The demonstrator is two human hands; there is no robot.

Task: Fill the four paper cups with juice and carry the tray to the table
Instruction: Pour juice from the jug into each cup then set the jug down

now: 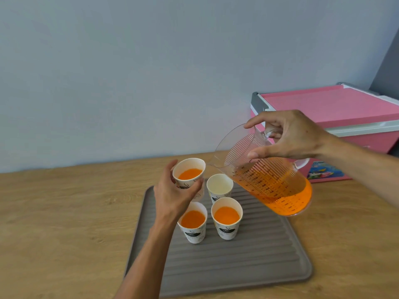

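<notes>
Cups: four paper cups, three hold orange juice, one doesn't. Held cup (189, 172) is in the left hand (176, 196), raised and tipped a little toward the camera, over the far-left part of the tray (237, 266). Fingers wrap its lower wall, thumb on the left side, fingertips (197, 186) on the right. Juice fills only the lower part.

Empty cup (219, 185) stands upright on the tray just right of the held one, white inside, dry. Near-left cup (193, 223) and near-right cup (227, 217) stand upright on the tray side by side, both with juice, near-left one partly behind the left wrist.

Jug (265, 175): clear plastic measuring jug with printed scale, in the right hand (295, 134). Hand closed around the handle at the top, index finger on the rim, thumb pressed on the ribbed wall. Jug tilted, spout pointing left and sitting just beside the held cup's rim, between it and the empty cup. No stream visible at the spout. Juice pooled in the lower right of the jug.

Tray is grey, ribbed, flat on the wooden counter (54, 223). Pink cooler box (336, 108) behind the jug, against the wall.
</notes>
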